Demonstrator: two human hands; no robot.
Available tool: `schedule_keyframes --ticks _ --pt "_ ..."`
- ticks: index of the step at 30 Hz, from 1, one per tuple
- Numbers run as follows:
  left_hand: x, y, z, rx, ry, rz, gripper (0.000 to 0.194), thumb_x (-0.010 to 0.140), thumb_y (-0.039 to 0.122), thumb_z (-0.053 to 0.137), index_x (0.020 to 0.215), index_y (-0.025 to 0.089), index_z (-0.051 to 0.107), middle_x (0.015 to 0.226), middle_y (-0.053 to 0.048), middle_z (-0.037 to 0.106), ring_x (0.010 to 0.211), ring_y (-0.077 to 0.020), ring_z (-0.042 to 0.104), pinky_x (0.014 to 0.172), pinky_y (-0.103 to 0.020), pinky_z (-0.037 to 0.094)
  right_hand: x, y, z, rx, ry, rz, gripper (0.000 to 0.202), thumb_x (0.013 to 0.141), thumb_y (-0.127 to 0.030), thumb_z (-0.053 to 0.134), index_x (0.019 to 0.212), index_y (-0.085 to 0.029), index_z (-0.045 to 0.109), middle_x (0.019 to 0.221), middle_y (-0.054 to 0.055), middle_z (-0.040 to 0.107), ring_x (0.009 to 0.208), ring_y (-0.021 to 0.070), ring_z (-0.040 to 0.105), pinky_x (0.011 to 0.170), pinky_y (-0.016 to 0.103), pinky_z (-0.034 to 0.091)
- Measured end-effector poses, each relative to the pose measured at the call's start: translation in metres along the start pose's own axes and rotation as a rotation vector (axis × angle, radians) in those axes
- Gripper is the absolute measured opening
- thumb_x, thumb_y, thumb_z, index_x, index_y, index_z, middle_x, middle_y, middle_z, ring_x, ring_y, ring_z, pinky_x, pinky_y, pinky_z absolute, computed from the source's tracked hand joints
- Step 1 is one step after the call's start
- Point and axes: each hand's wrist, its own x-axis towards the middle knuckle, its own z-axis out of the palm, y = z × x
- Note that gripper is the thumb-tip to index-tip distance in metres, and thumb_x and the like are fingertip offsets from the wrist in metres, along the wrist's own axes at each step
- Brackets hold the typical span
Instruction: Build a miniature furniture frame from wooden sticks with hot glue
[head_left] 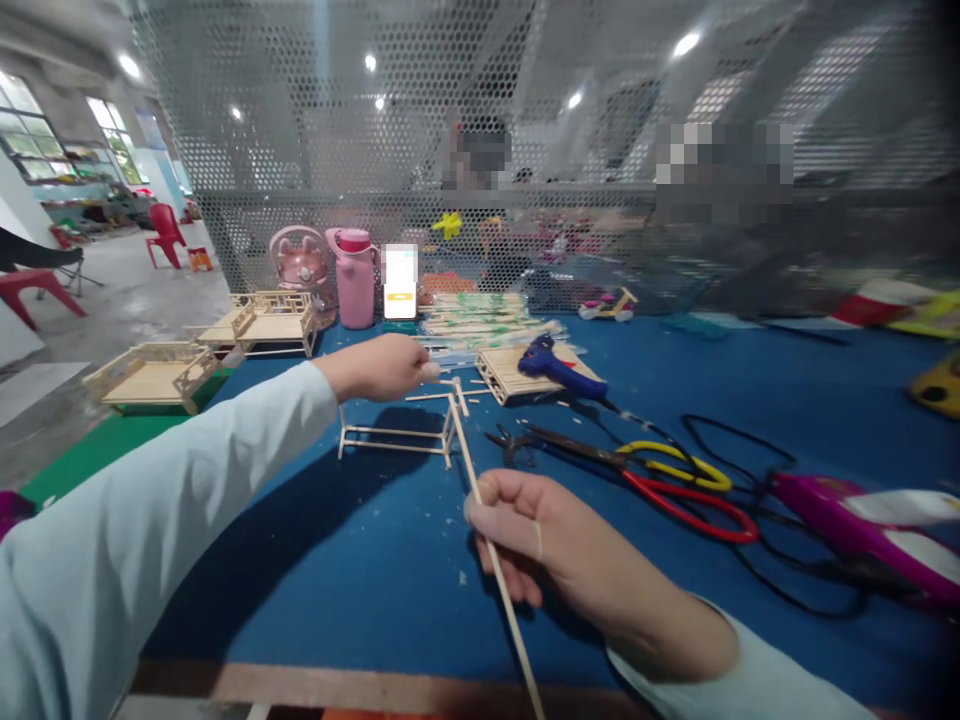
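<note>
My right hand (559, 540) pinches a long thin wooden stick (504, 592) between thumb and fingers. The stick slants from the table's front edge up to a small wooden stick frame (394, 440), where its far end overlaps the frame's right side. Reaching over that frame, my left hand (386, 368) has its fingers closed; what they grip, if anything, is hidden. Short loose sticks (431, 396) lie just past its fingertips. Behind them a flat wooden piece (499, 375) rests on the blue table, with a blue glue gun (562, 370) lying on it.
Pliers (512, 443) and scissors with a red handle (697, 510) lie to the right, among black cables and a purple tool (855, 515). Finished-looking wooden models (161, 380), a pink bottle (355, 280), a phone (400, 285) and bundled sticks (480, 312) stand or lie behind.
</note>
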Motion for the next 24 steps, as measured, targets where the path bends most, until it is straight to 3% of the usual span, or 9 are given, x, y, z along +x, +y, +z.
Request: schedule_keyframes --ticks 4,7,11,15,20,24 --pt "-0.005 -0.004 0.007 -0.052 -0.085 0.049 0.035 0.087 0.036 0.045 0.063 0.017 0.061 0.059 0.000 0.058 0.052 -0.0123 0.047 0.054 -0.024 0.033 -0.012 0.006 -0.007 0.010 -0.010 -0.018 0.034 0.067 -0.044 0.071 0.064 -0.018 0.049 0.049 -0.005 0.056 0.037 0.0044 0.043 0.036 0.016 0.029" --pt "-0.013 -0.004 -0.001 -0.127 -0.055 0.059 0.034 0.085 0.038 0.046 0.060 0.017 0.057 0.053 0.003 0.047 0.049 -0.0108 0.038 0.052 -0.024 0.030 -0.021 0.004 -0.015 0.038 0.054 -0.073 0.037 0.066 -0.046 0.071 0.063 -0.018 0.048 0.049 -0.005 0.053 0.039 0.0041 0.040 0.039 0.017 0.028" --pt "-0.030 -0.003 -0.006 -0.356 0.168 0.036 0.035 0.086 0.042 0.045 0.065 0.016 0.057 0.056 0.003 0.042 0.052 -0.0102 0.036 0.051 -0.023 0.030 -0.029 -0.003 -0.024 -0.006 0.188 -0.160 0.035 0.067 -0.047 0.071 0.063 -0.018 0.050 0.052 -0.004 0.051 0.044 0.0059 0.040 0.043 0.019 0.030" --pt "-0.052 -0.004 0.017 -0.619 0.391 0.124 0.031 0.088 0.038 0.044 0.077 0.015 0.062 0.062 0.002 0.050 0.058 -0.0109 0.043 0.058 -0.022 0.037 -0.033 -0.009 -0.023 -0.174 0.247 -0.258 0.026 0.072 -0.044 0.065 0.068 -0.019 0.059 0.053 -0.004 0.046 0.047 0.0077 0.037 0.045 0.021 0.028" --pt "-0.066 -0.005 0.053 -0.633 0.577 0.227 0.033 0.090 0.039 0.047 0.077 0.015 0.067 0.071 -0.003 0.063 0.065 -0.0130 0.053 0.062 -0.023 0.041 -0.038 -0.012 -0.009 -0.334 0.215 -0.336 0.021 0.074 -0.040 0.061 0.067 -0.020 0.063 0.055 -0.003 0.049 0.049 0.0093 0.038 0.046 0.022 0.032" --pt "-0.068 -0.003 0.063 -0.583 0.717 0.311 0.029 0.090 0.036 0.050 0.079 0.015 0.068 0.063 -0.001 0.061 0.058 -0.0110 0.052 0.059 -0.021 0.039 -0.036 -0.007 -0.001 -0.409 0.218 -0.388 0.020 0.076 -0.036 0.058 0.067 -0.019 0.063 0.058 -0.001 0.054 0.053 0.0109 0.045 0.052 0.022 0.038"
